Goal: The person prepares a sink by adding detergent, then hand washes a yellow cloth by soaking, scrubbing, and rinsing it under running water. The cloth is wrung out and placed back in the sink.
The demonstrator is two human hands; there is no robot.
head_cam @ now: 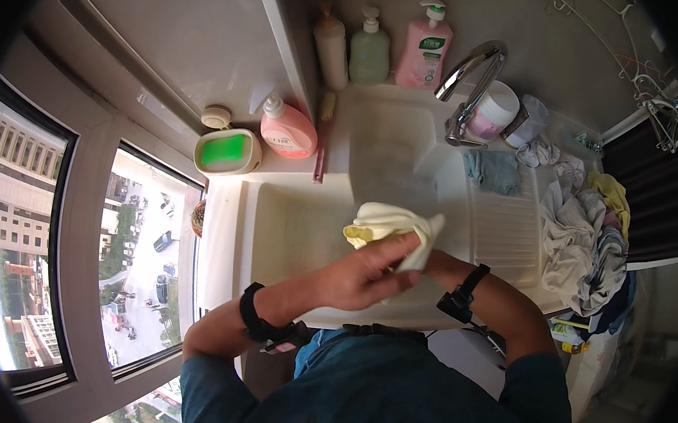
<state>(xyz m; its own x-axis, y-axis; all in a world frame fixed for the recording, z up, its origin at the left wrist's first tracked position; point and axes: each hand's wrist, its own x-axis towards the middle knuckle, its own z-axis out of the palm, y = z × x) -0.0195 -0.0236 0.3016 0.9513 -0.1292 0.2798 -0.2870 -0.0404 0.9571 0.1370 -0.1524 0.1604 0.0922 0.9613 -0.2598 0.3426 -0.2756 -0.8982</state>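
Observation:
A wet-looking, pale yellow cloth [384,220] is bunched up over the sink basin [299,226]. My left hand [373,274] grips it, with the thumb and fingers pressed around its right-hand folds. Most of my right hand [437,263] is hidden behind the cloth and the left hand; only the part near the wrist shows, close against the cloth's lower right end. Its fingers cannot be made out. Both wrists wear black straps with small devices.
A chrome faucet [474,84] arches over the back. Pump bottles [369,56], a soap dish [228,160] with green soap and a pink-handled brush [322,142] line the ledge. On the right, a folded blue-grey cloth [493,171] lies on the ribbed washboard [505,229] beside piled laundry [583,241].

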